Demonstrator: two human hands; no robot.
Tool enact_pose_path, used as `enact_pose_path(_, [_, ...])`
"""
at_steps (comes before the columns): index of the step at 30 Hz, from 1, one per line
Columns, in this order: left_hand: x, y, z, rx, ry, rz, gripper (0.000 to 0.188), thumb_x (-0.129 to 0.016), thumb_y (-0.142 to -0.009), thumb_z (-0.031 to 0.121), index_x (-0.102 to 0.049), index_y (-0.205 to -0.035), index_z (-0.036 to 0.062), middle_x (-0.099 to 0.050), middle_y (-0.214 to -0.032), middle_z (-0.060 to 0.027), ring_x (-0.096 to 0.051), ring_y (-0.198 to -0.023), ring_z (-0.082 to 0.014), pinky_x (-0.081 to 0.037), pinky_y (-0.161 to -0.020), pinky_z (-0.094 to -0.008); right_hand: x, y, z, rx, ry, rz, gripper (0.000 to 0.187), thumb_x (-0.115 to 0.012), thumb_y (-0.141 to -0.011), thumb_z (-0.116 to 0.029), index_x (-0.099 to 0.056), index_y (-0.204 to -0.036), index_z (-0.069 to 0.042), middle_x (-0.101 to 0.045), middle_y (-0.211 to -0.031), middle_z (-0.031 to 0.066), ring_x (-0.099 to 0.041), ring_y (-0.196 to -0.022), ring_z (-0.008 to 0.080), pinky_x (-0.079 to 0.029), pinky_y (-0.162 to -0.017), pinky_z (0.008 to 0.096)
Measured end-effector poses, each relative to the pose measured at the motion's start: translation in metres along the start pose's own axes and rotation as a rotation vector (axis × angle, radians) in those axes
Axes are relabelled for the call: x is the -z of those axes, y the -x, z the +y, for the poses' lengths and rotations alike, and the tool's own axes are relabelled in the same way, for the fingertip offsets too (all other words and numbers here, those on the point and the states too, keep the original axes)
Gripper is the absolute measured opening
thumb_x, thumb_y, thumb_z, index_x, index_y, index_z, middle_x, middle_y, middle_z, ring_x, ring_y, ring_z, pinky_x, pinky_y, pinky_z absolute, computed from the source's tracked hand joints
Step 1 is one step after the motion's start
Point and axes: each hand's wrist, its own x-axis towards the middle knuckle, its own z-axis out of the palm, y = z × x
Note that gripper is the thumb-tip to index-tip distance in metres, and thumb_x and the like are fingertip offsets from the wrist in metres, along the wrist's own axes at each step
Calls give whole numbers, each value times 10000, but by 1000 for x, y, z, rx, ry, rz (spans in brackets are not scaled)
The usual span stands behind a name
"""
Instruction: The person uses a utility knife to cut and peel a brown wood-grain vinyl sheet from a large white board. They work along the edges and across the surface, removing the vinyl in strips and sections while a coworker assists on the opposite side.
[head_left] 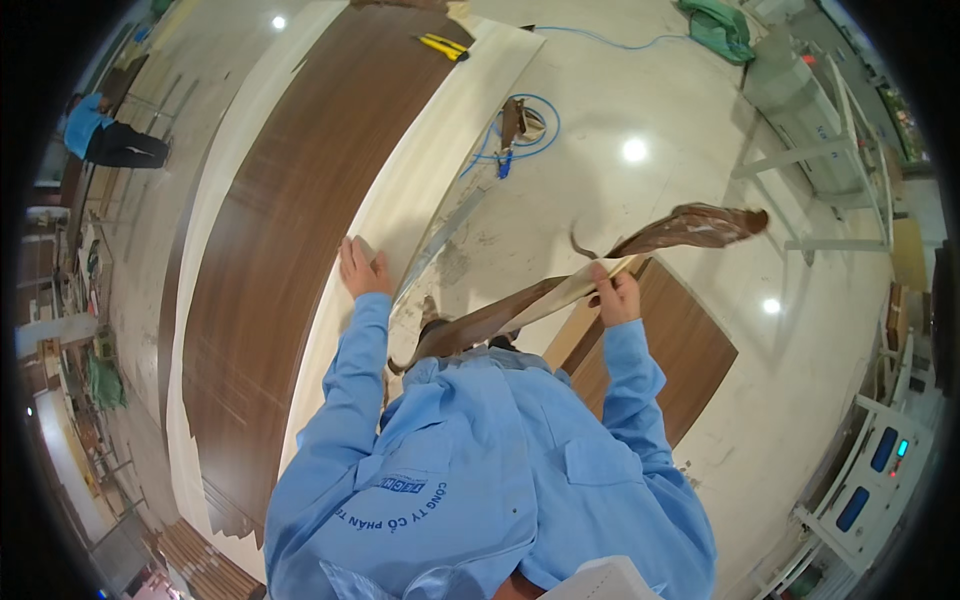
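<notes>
My left hand (364, 270) rests with its fingers apart on the pale margin (425, 140) of a large board. A dark brown wood-grain sheet (300, 200) covers most of that board. In my right hand (618, 300), fingers closed, is a long, crumpled strip of wood-grain film (695, 232). Its brown face and pale back both show, and it stretches across in front of my body. Toward the board's far end lies a yellow utility knife (442, 46). A grey metal straightedge (447, 232) runs along the right side of the board.
Right of me is a smaller brown panel (680, 340), low down. A blue hose (556, 112) coils on the floor beside brown scraps (513, 120). A white metal frame (850, 155) and a machine (865, 480) stand at the right. Another person (92, 128) is far left.
</notes>
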Motion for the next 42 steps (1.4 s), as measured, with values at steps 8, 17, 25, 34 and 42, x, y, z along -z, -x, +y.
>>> enact_pose_path(8, [9,-2,41,2,-292,78,620,-565,-958,338,-450,-1507,73,-370,-1590,-199,-328,-1471,-396,-258,-1183,-543,61,-196,-55,208,601,192,358,-638,-987,-317,-626,-1058,34,-681,-838,174,-651,-705,312,-515,-641,401])
enact_pose_path(17, [33,-11,76,211,-281,80,560,-589,-939,205,-490,-1455,11,-445,-1524,-230,-402,-1415,-413,-286,-1170,-534,17,-489,-97,188,1007,-135,302,-661,-943,-284,-615,-1044,-2,-686,-953,269,-657,-926,467,-515,-799,493])
enact_pose_path(25, [-150,-273,238,345,78,272,721,-752,-863,311,-455,-1446,10,-523,-1429,-181,-463,-1323,-396,-345,-1120,-500,-73,-688,-154,171,1284,-352,299,-605,-948,-310,-625,-1025,-21,-691,-1006,261,-646,-998,466,-509,-855,530])
enact_pose_path(34, [-212,-424,315,706,-62,364,713,-748,-807,146,-450,-1452,97,-545,-1320,-169,-501,-1193,-393,-378,-1018,-511,-204,-929,-158,207,1238,-692,445,-613,-964,-412,-660,-1184,-27,-734,-1020,175,-734,-782,284,-572,-665,435])
enact_pose_path(42, [-263,-431,326,1233,315,916,545,-740,-843,81,-565,-1356,28,-657,-1124,-149,-634,-1017,-285,-514,-902,-389,-232,-1054,-149,509,1095,-805,675,-704,-925,-438,-540,-1405,8,-634,-1285,242,-654,-1105,331,-552,-906,413])
